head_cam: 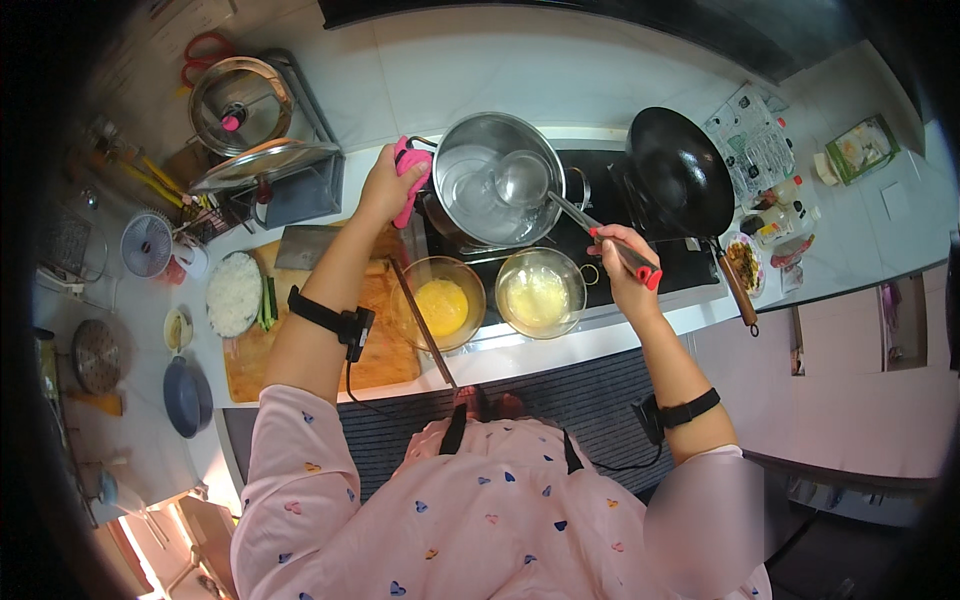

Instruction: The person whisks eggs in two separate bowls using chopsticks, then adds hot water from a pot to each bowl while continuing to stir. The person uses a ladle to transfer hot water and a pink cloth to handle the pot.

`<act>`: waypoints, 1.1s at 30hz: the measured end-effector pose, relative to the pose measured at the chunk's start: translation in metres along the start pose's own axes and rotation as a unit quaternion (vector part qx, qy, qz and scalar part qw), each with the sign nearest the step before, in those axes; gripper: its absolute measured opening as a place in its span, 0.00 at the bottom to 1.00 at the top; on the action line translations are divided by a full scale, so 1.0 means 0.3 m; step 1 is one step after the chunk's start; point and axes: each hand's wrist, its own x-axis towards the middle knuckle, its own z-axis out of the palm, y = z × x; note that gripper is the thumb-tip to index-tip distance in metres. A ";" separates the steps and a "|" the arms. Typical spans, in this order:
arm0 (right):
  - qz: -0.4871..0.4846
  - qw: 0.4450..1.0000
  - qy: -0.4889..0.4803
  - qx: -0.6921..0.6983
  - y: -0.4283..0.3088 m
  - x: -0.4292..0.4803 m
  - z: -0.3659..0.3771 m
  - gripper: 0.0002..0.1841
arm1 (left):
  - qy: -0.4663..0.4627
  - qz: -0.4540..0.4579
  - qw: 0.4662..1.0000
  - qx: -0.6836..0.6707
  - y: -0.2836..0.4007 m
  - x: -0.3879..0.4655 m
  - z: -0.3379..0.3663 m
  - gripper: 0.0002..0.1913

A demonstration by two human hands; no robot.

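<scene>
My left hand (386, 184) grips the side handle of a steel pot (469, 161) through a folded pink cloth (411, 176). In my right hand (622, 266) is the grey and red handle of a ladle (521, 178), its round bowl inside the pot near the right wall. Clear liquid seems to lie in the pot. Just in front stand two glass bowls: one with yellow beaten egg (442, 307), the other with a paler yellow content (537, 296). Brown chopsticks (424, 322) rest across the egg bowl, their ends over the counter edge.
A black wok (679, 176) stands on the hob at right, its wooden handle (737, 291) reaching past the counter edge. On the left are a cutting board (251, 375), a cleaver (304, 246), a plate of white rice (234, 294) and a small pan (182, 397). Bottles (784, 225) stand far right.
</scene>
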 end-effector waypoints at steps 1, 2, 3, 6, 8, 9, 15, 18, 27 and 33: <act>0.001 1.000 -0.006 -0.003 0.004 -0.003 -0.002 0.07 | 0.000 0.007 1.000 0.000 -0.003 -0.005 -0.002 0.28; 0.005 1.000 -0.011 -0.009 0.007 -0.005 -0.002 0.07 | 0.000 0.006 1.000 -0.006 -0.007 -0.011 -0.003 0.27; 0.009 1.000 -0.014 -0.019 0.009 -0.007 -0.003 0.06 | 0.005 0.006 1.000 -0.001 -0.010 -0.018 -0.005 0.26; 0.055 0.997 0.001 0.058 0.009 -0.009 -0.003 0.06 | 0.012 0.002 1.000 0.008 -0.022 -0.040 -0.008 0.25; 0.085 0.994 0.022 0.065 0.006 -0.006 -0.002 0.07 | 0.008 -0.009 1.000 0.010 -0.029 -0.048 -0.011 0.25; 0.109 0.989 0.050 0.088 0.005 -0.002 0.000 0.07 | 0.013 -0.012 1.000 0.015 -0.033 -0.051 -0.011 0.25; 0.193 0.952 0.149 0.184 -0.026 0.028 -0.014 0.08 | 0.044 -0.056 0.997 0.005 -0.066 -0.078 -0.009 0.25; 0.201 0.949 0.145 0.194 -0.058 0.044 -0.028 0.09 | 0.050 -0.069 0.996 -0.015 -0.065 -0.083 -0.014 0.25; 0.183 0.956 0.130 0.190 -0.190 0.068 -0.046 0.10 | 0.020 -0.084 0.996 0.025 -0.040 -0.084 -0.035 0.31; 0.181 0.957 0.110 0.199 -0.292 0.054 -0.077 0.11 | -0.028 -0.072 0.997 0.022 -0.068 -0.058 -0.070 0.27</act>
